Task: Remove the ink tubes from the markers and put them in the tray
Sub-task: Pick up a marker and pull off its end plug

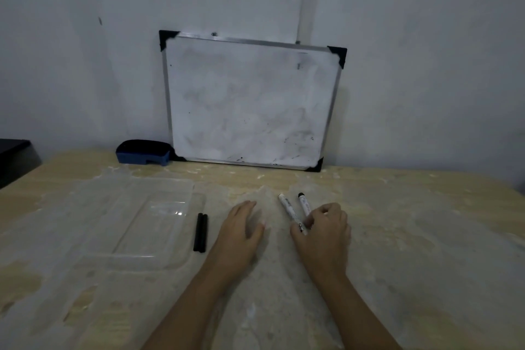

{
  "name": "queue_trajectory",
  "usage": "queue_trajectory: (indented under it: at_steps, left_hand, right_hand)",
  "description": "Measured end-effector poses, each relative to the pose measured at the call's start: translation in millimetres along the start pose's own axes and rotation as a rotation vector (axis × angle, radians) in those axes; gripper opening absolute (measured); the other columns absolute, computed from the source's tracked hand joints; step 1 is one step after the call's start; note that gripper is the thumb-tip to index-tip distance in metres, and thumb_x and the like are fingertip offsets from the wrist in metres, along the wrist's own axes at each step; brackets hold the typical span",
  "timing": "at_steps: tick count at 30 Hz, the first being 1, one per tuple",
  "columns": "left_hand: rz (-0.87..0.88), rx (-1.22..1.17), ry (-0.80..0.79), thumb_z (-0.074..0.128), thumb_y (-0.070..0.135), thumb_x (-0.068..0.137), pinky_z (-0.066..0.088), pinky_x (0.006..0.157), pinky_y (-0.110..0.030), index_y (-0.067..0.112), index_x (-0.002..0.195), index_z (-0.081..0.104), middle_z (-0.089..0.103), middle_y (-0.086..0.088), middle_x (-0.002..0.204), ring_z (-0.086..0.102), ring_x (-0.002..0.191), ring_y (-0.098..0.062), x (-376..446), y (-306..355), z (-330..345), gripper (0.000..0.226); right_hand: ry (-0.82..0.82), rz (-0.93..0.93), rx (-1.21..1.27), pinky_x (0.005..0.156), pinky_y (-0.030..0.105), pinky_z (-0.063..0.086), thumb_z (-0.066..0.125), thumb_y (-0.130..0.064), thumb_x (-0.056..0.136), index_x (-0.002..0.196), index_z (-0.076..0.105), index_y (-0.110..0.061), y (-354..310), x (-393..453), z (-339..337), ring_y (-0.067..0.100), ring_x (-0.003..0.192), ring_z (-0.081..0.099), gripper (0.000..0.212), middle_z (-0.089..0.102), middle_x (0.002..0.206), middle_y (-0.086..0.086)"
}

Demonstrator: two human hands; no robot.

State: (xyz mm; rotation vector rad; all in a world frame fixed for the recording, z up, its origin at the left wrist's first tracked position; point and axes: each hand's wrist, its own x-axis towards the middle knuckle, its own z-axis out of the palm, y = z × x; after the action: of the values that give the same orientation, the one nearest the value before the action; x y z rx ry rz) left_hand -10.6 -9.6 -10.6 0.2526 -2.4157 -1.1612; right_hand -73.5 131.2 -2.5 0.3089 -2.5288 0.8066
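- While the left hand [241,231] rests flat and released on the counter [397,236], two black ink tubes [200,232] lie just beside the clear tray [136,207].
- Right hand's [324,229] grip pinches two white markers [295,212].

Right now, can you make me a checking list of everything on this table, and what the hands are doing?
Surface: pale wooden table, patchy and worn.
Job's things: two white markers side by side; two black ink tubes lying together at the right edge of the clear plastic tray; whether on its rim or beside it, cannot tell.
Clutter: blue eraser at the back.
Hands: left hand open, flat on the table, holding nothing; right hand curled, fingers on the near ends of the markers.
Cables: nothing seen.
Surroundings: smudged whiteboard leaning on a grey wall; dark object far left.
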Motion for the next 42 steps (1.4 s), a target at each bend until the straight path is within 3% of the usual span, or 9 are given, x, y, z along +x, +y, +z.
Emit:
queue_trajectory:
  at_steps: [4, 8, 13, 16, 20, 25, 32, 38, 42]
  left_hand:
    - [-0.089, -0.297, 0.071, 0.054, 0.035, 0.09, 0.04, 0.094, -0.023, 0.027, 0.136, 0.041, 0.048, 0.008, 0.136, 0.048, 0.118, -0.006, 3, 1, -7, 0.049]
    - [-0.141, -0.697, 0.069, 0.055, 0.06, 0.076, 0.046, 0.1, -0.037, 0.031, 0.134, 0.042, 0.051, 0.009, 0.135, 0.059, 0.114, -0.014, 5, -1, -18, 0.066]
    - [-0.077, -0.929, 0.058, 0.037, 0.036, 0.089, 0.052, 0.091, -0.029, 0.025, 0.122, 0.055, 0.065, 0.008, 0.118, 0.067, 0.101, -0.013, 10, -3, -21, 0.039]
    - [-0.081, -0.986, 0.042, 0.034, 0.021, 0.096, 0.053, 0.087, -0.02, 0.023, 0.112, 0.059, 0.068, 0.007, 0.109, 0.068, 0.092, -0.007, 12, -2, -19, 0.029]
    - [-0.076, -1.011, 0.014, 0.04, 0.024, 0.091, 0.053, 0.084, -0.016, 0.017, 0.105, 0.061, 0.075, 0.004, 0.099, 0.067, 0.094, -0.008, 12, -1, -17, 0.026]
    - [-0.053, -0.983, 0.134, 0.037, 0.015, 0.097, 0.054, 0.078, -0.017, 0.012, 0.083, 0.062, 0.071, -0.005, 0.089, 0.066, 0.089, -0.014, 10, 2, -14, 0.029]
    - [-0.081, -0.865, 0.234, 0.04, 0.014, 0.097, 0.056, 0.078, -0.02, 0.01, 0.087, 0.063, 0.07, -0.012, 0.1, 0.067, 0.088, -0.017, 6, 11, -11, 0.025]
    - [-0.192, -0.914, 0.404, 0.04, 0.019, 0.098, 0.056, 0.065, -0.013, 0.008, 0.086, 0.059, 0.071, -0.007, 0.093, 0.072, 0.076, -0.007, 6, 6, -15, 0.025]
    - [-0.107, -0.503, 0.289, 0.053, 0.024, 0.092, 0.05, 0.065, -0.012, 0.017, 0.086, 0.065, 0.068, 0.004, 0.091, 0.064, 0.083, -0.008, 0, 14, -12, 0.015]
  right_hand:
    - [0.064, -0.132, 0.235, 0.073, 0.037, 0.04, 0.072, -0.02, 0.074, 0.074, 0.061, -0.009, 1, 1, 3, 0.025, 0.083, 0.05, 0.015, 0.054, 0.088, 0.009]
    - [-0.05, -0.248, 0.315, 0.071, 0.029, 0.025, 0.049, -0.03, 0.085, 0.081, 0.059, -0.014, -1, 1, 3, 0.018, 0.078, 0.046, 0.019, 0.058, 0.084, 0.001]
    - [-0.118, -0.332, 0.288, 0.069, 0.029, 0.019, 0.039, -0.033, 0.092, 0.082, 0.056, -0.02, -5, -1, -1, 0.012, 0.067, 0.043, 0.024, 0.043, 0.061, -0.018]
    - [-0.112, -0.342, 0.307, 0.066, 0.032, 0.018, 0.037, -0.031, 0.093, 0.077, 0.055, -0.02, -5, -1, -2, 0.003, 0.059, 0.037, 0.027, 0.036, 0.056, -0.017]
    - [-0.143, -0.377, 0.291, 0.067, 0.034, 0.022, 0.028, -0.043, 0.09, 0.07, 0.056, -0.019, -2, -1, -1, 0.005, 0.056, 0.036, 0.042, 0.034, 0.051, -0.014]
    - [-0.098, -0.415, 0.239, 0.063, 0.032, 0.018, 0.032, -0.039, 0.091, 0.072, 0.055, -0.024, -2, 0, 0, 0.004, 0.055, 0.034, 0.034, 0.034, 0.053, -0.019]
    - [-0.002, -0.408, 0.17, 0.067, 0.028, 0.015, 0.034, -0.039, 0.09, 0.08, 0.061, -0.024, -1, 2, 2, 0.012, 0.068, 0.041, 0.033, 0.058, 0.07, -0.009]
    - [0.076, -0.316, 0.163, 0.069, 0.027, 0.016, 0.036, -0.043, 0.089, 0.09, 0.06, -0.022, 5, 5, 4, 0.018, 0.076, 0.048, 0.032, 0.059, 0.081, -0.004]
    - [0.156, -0.122, 0.277, 0.073, 0.03, 0.022, 0.047, -0.037, 0.088, 0.091, 0.06, -0.018, 7, 8, 1, 0.022, 0.078, 0.05, 0.023, 0.06, 0.081, 0.0]
